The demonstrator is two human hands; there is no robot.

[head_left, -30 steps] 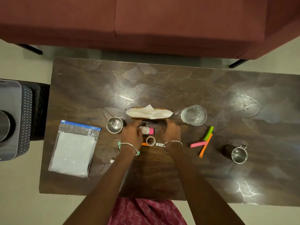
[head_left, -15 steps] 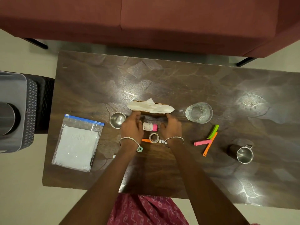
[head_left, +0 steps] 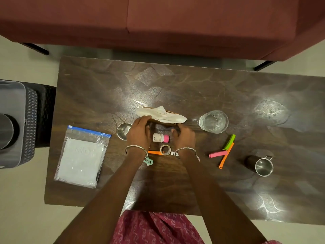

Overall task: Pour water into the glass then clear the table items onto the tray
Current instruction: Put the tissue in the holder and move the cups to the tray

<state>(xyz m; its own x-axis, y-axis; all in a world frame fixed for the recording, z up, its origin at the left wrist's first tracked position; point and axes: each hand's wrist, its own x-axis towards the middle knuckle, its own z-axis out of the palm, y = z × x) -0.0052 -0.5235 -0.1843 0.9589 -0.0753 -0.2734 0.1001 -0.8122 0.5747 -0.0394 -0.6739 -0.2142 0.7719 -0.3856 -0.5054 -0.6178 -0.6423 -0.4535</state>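
A wooden tissue holder (head_left: 173, 113) with a white tissue (head_left: 161, 115) on top stands mid-table. My left hand (head_left: 139, 133) curls round its left end and my right hand (head_left: 184, 136) curls round its right end. Between my hands lies a small white bottle with a pink cap (head_left: 160, 137), and a tape roll (head_left: 165, 149) sits just below it. The glass (head_left: 213, 121) holding water stands to the right of the holder. A grey tray (head_left: 13, 110) sits on a black stool off the table's left edge, with a steel vessel (head_left: 5, 132) on it.
A small steel cup (head_left: 123, 130) stands by my left hand, and a zip bag (head_left: 81, 155) lies at the left. Pink (head_left: 217, 154), orange (head_left: 226, 155) and green (head_left: 230, 141) clips and a steel mug (head_left: 263, 167) lie at the right. A red sofa (head_left: 158, 23) runs beyond the table.
Both hands have moved up a little from beside the bottle and closed round the ends of the tissue holder. Nothing else on the table has moved.
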